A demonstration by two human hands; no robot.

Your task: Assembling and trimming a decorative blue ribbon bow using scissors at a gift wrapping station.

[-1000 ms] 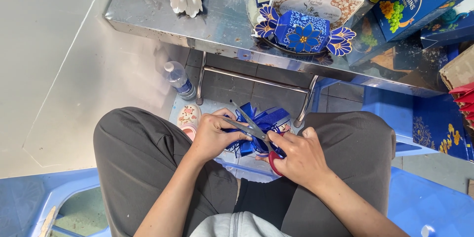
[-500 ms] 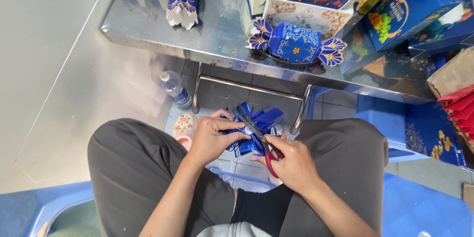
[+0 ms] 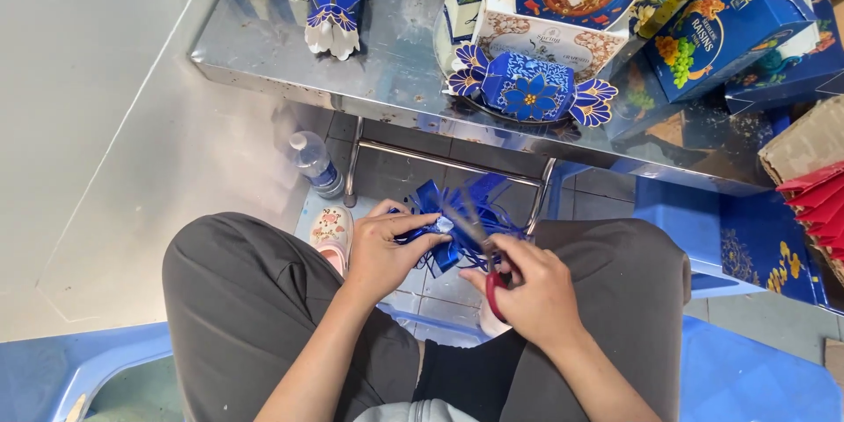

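Two hands worked over the lap, just below the metal table [image 3: 264,53]. Fingers [image 3: 413,227] of the left hand [image 3: 382,251] pinched the middle of a blue ribbon bow [image 3: 462,211], which sat between the knees, under the table's front edge. Closed around red-handled scissors [image 3: 488,268], the right hand [image 3: 532,290] pointed their blurred blades into the bow. On the table above lay a candy-shaped blue box [image 3: 530,88], with larger blue boxes [image 3: 730,22] to its right. Below the table's left part stood a plastic bottle [image 3: 315,163] on the floor, near a flowered slipper [image 3: 331,227].
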